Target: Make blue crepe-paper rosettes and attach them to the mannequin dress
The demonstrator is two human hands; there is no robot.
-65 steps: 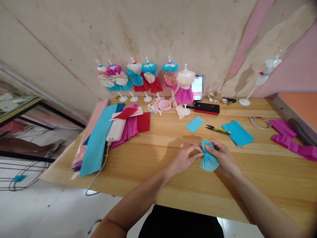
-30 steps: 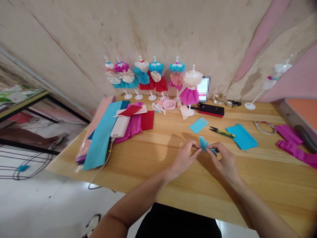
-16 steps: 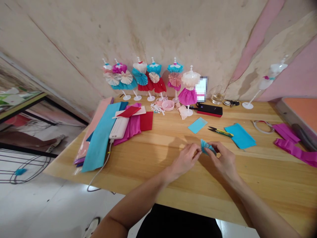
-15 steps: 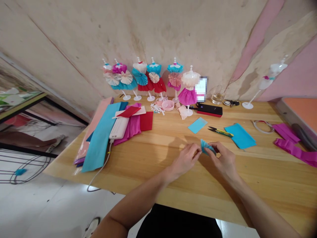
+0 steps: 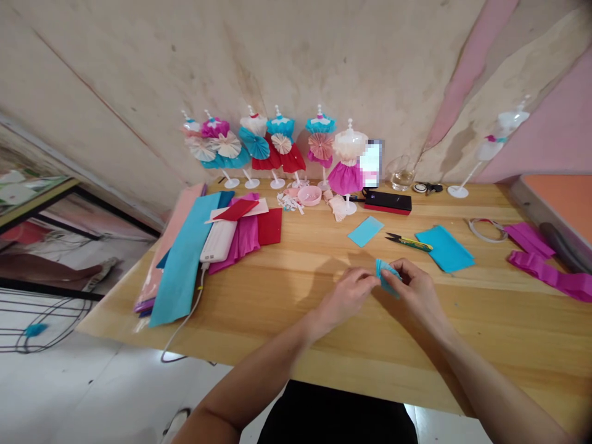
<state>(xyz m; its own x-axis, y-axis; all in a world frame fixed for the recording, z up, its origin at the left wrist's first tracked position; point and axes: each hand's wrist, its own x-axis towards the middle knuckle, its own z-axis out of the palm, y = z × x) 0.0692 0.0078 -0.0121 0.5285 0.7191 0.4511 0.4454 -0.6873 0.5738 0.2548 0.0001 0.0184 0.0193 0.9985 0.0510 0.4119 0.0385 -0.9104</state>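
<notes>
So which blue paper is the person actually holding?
The small pleated blue paper, pinched between left hand and right hand; the flat blue sheet and long blue sheet just lie on the table.

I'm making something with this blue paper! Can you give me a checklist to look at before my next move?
1. Blue crepe paper held firmly: ok, pinched between the left hand and right hand.
2. Paper spread open: not ok, it is bunched and folded.
3. Paper's middle fastened: cannot tell, fingers cover it.
4. Yellow-handled snips close by: ok, they lie on the table ahead of the right hand.
5. Spare blue paper sheet ready: ok, it lies flat right of the snips.
</notes>
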